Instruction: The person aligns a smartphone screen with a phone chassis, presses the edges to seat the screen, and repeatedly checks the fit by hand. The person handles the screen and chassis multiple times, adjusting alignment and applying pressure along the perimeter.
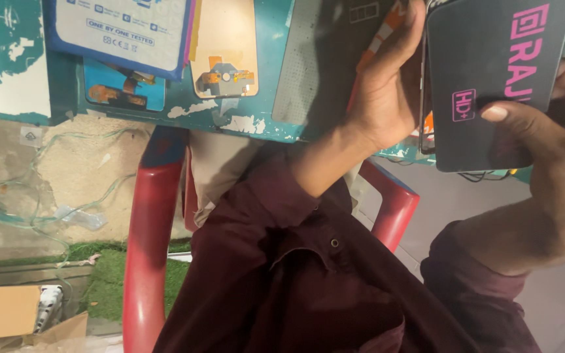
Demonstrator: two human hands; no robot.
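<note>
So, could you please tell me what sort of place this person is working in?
Probably a small phone repair bench. Both hands, left hand and right hand, hold a flat dark box over a worn teal table, where a bare phone screen panel and a white and blue parts box lie.

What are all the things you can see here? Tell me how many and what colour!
flat box: one, black with pink print, top right, held in both hands
white box: one, white with blue edge, top left on table
phone screen parts: two, one tan, one blue, on table
grey mat: one, grey, top middle
table: one, teal, paint chipped
chair: one, red, under the person
cardboard: one piece, brown, bottom left
left hand: one, on the box's left edge
right hand: one, thumb on the box front
sleeves: two, maroon
</note>
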